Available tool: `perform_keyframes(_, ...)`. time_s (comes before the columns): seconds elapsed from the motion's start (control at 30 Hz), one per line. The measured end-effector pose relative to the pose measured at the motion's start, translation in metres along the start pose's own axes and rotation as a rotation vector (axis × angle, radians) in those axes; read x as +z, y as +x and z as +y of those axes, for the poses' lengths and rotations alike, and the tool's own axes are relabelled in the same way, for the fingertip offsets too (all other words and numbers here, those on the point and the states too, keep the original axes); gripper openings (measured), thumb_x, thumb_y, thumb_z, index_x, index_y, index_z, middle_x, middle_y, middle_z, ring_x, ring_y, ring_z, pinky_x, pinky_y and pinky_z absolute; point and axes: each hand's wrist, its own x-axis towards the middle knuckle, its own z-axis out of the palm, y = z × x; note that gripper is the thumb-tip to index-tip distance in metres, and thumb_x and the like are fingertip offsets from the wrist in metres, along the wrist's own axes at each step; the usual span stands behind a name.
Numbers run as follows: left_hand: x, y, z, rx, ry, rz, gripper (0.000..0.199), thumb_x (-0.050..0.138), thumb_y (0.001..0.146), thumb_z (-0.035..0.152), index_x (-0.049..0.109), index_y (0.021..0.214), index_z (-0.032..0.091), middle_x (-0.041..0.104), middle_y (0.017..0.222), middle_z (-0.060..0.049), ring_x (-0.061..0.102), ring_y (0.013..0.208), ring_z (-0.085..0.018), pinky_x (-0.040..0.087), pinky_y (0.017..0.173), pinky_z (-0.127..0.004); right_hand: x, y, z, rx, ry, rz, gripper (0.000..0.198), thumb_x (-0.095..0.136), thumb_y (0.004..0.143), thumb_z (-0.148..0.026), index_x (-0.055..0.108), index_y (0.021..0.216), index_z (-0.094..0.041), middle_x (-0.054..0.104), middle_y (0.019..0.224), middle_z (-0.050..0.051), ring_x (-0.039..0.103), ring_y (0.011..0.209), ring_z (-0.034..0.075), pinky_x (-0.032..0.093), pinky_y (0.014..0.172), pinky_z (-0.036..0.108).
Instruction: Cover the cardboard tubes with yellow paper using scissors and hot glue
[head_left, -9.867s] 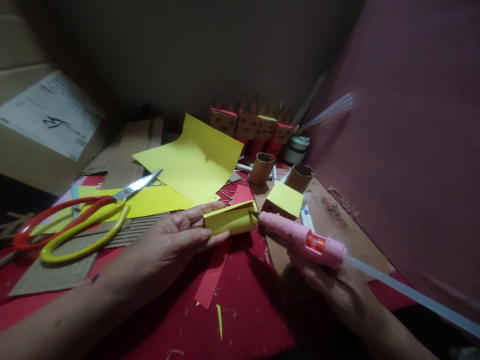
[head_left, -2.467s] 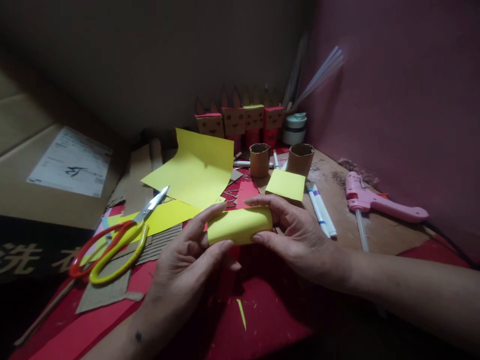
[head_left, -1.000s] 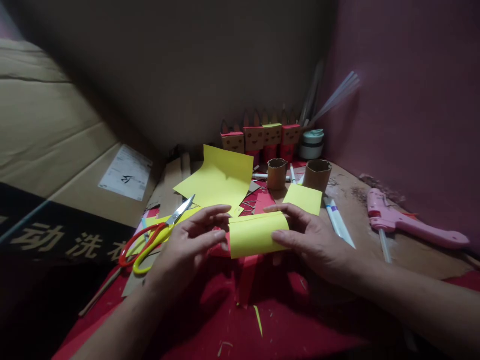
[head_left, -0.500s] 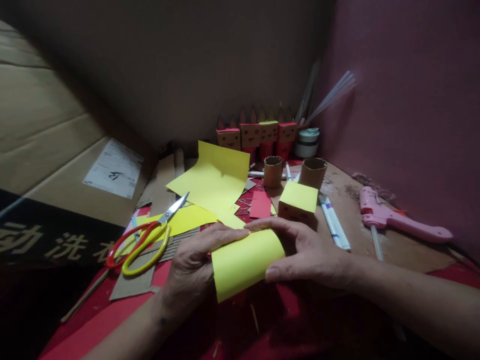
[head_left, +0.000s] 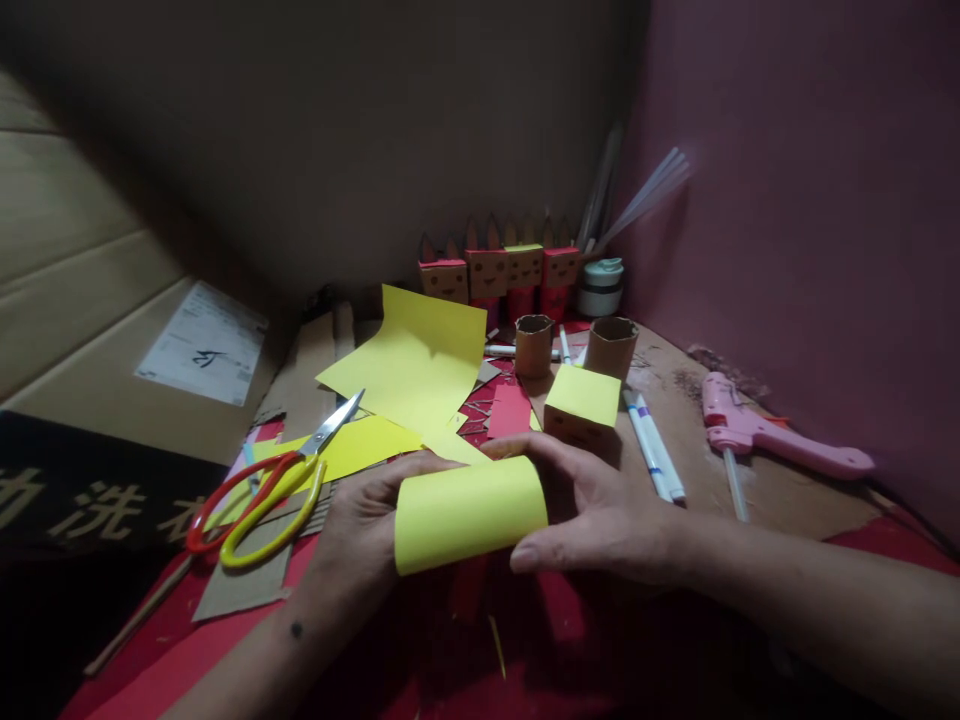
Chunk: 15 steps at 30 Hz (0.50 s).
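Note:
A yellow paper tube [head_left: 471,513] lies sideways between my two hands, above the red table surface. My left hand [head_left: 369,515] grips its left end, with most of the fingers hidden behind the tube. Around the right end curl the fingers of my right hand [head_left: 592,510], thumb at the lower front edge and fingertips along the top back. Just beyond the tube stands a small cardboard box with a yellow top [head_left: 583,397]. Scissors [head_left: 289,478] with one red and one yellow handle lie left of my left hand, blades partly apart.
Yellow paper sheets [head_left: 420,355] and cardboard scraps lie behind my hands. Two cardboard tubes, one of them a short tube [head_left: 533,347], stand farther back, near several box figures [head_left: 487,272]. Markers [head_left: 654,445] and a pink glue gun [head_left: 780,435] lie right; a large carton [head_left: 112,330] stands left.
The yellow paper tube has turned nearer level, and its lower left corner no longer sticks out. The whole view has shifted slightly, so things appear a little farther left.

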Motion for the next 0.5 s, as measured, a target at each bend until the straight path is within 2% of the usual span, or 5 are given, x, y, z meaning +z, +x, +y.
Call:
perform_keyframes(0.13, -0.005, 0.006, -0.004, -0.210, -0.058, -0.042, 0.028, 0.085, 0.049, 0.016, 0.079, 0.075, 0.024, 0.076, 0.076, -0.001, 0.068, 0.062, -0.019, 0.053, 0.055, -0.022, 0.000, 0.000, 0.001, -0.176, -0.076, -0.012, 0.060, 0.079, 0.065, -0.006, 0.052, 0.117, -0.020, 0.059, 0.090, -0.002, 0.056, 0.083, 0.010, 0.047, 0.075, 0.022)
perform_keyframes(0.23, -0.008, 0.010, -0.008, -0.305, -0.018, -0.119, 0.030, 0.087, 0.047, 0.023, 0.078, 0.076, 0.024, 0.076, 0.074, -0.003, 0.070, 0.064, -0.025, 0.054, 0.055, -0.026, 0.000, 0.000, 0.001, -0.193, 0.021, -0.079, 0.059, 0.078, 0.067, -0.006, 0.054, 0.118, -0.022, 0.059, 0.092, -0.002, 0.057, 0.083, 0.010, 0.047, 0.075, 0.023)
perform_keyframes(0.3, -0.006, 0.008, -0.008, -0.263, 0.040, -0.112, 0.031, 0.088, 0.045, 0.027, 0.078, 0.075, 0.025, 0.075, 0.072, -0.002, 0.071, 0.068, -0.028, 0.055, 0.057, -0.028, 0.000, 0.001, 0.001, -0.193, 0.047, -0.108, 0.059, 0.079, 0.064, -0.005, 0.057, 0.116, -0.024, 0.059, 0.092, -0.003, 0.056, 0.081, 0.009, 0.046, 0.073, 0.021)
perform_keyframes(0.4, 0.002, 0.001, -0.004, -0.164, 0.118, -0.012, 0.033, 0.088, 0.044, 0.032, 0.078, 0.075, 0.030, 0.075, 0.072, 0.001, 0.071, 0.070, -0.027, 0.055, 0.061, -0.027, -0.003, 0.002, 0.002, -0.227, 0.029, -0.111, 0.056, 0.079, 0.063, -0.004, 0.061, 0.113, -0.023, 0.058, 0.088, -0.004, 0.053, 0.076, 0.007, 0.044, 0.071, 0.020)
perform_keyframes(0.5, 0.005, -0.002, 0.000, -0.149, 0.100, 0.014, 0.043, 0.087, 0.044, 0.036, 0.078, 0.086, 0.034, 0.077, 0.087, 0.001, 0.071, 0.076, -0.028, 0.057, 0.066, -0.030, -0.005, 0.002, -0.003, -0.276, 0.002, -0.078, 0.050, 0.078, 0.067, -0.009, 0.063, 0.112, -0.023, 0.058, 0.087, -0.003, 0.053, 0.075, 0.009, 0.045, 0.069, 0.021)
